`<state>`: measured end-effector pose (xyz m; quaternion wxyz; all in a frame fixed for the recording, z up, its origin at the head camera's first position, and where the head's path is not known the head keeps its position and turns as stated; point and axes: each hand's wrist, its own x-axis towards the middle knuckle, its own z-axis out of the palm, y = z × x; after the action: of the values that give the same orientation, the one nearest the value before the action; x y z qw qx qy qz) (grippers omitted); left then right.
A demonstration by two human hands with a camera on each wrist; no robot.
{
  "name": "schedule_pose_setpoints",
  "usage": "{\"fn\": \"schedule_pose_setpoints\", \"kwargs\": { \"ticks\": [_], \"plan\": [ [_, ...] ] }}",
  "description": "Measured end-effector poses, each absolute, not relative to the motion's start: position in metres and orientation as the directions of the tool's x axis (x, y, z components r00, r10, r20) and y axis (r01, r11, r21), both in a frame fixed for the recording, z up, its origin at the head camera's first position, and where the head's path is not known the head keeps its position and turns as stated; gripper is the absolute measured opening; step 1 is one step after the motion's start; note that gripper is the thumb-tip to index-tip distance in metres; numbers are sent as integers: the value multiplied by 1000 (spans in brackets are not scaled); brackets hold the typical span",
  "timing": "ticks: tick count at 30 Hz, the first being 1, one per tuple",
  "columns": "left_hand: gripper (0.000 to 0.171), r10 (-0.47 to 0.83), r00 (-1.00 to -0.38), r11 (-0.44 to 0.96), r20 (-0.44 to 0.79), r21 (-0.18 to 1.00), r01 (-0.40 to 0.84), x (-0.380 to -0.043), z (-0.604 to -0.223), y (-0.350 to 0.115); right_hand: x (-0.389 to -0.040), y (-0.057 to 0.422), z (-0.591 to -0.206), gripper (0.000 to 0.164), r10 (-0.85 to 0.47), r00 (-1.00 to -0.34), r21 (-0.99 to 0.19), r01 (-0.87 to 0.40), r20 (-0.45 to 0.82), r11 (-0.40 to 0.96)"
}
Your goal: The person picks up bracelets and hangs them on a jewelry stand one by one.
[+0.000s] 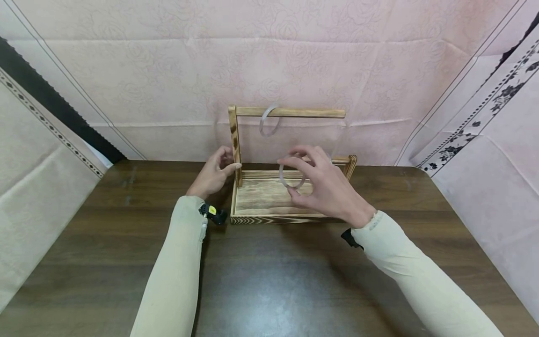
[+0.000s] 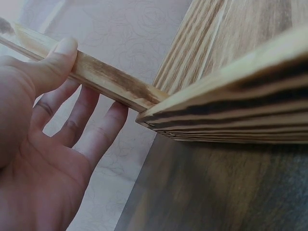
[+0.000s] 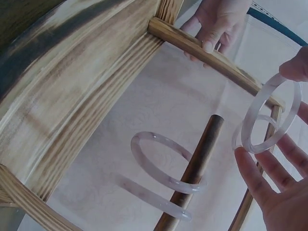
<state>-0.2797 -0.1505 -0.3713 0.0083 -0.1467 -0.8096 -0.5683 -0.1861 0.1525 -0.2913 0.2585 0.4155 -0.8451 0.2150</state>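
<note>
My right hand (image 1: pixel 322 180) pinches a translucent pale bangle (image 3: pixel 250 118) between thumb and fingertips, above the tray base of a wooden display stand (image 1: pixel 278 219). Another bangle (image 1: pixel 262 125) hangs from the stand's upper bar (image 1: pixel 311 113), left of the bar's middle. In the right wrist view, two more bangles, a nearer one (image 3: pixel 149 198) and a farther one (image 3: pixel 175 184), loop round a lower dark rod (image 3: pixel 206 149); in the head view my right hand mostly hides them. My left hand (image 1: pixel 212 175) grips the stand's left upright (image 1: pixel 235 140), thumb in front, fingers behind.
The stand sits at the back of a dark wooden table (image 1: pixel 252 281), close to a pale patterned cloth (image 1: pixel 269 61) behind it. A short post (image 1: pixel 350 166) rises at the stand's right end. More pale cloth hangs at both sides.
</note>
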Motion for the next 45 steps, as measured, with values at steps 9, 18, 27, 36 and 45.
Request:
{"fn": "schedule_pose_setpoints", "kwargs": {
  "ticks": [9,18,27,36,45],
  "plan": [
    [30,223,-960,315,169,920,235,-278,-371,-149,-187,159,-287,56,-547,-541,-166,-791,639,588],
    [30,229,-956,306,185,918,251,-278,-371,-149,-189,164,-284,59,-503,-569,-188,-762,650,619],
    [30,231,-955,313,186,915,254,-278,-372,-149,-192,170,-281,59,-450,-577,-211,-743,681,635],
    [31,234,-956,315,175,917,244,-277,-370,-149,-200,180,-279,61,-399,-569,-233,-738,719,633],
    [31,237,-957,314,167,919,238,-276,-369,-149,-205,184,-276,59,-380,-557,-228,-737,739,637]
  ]
}}
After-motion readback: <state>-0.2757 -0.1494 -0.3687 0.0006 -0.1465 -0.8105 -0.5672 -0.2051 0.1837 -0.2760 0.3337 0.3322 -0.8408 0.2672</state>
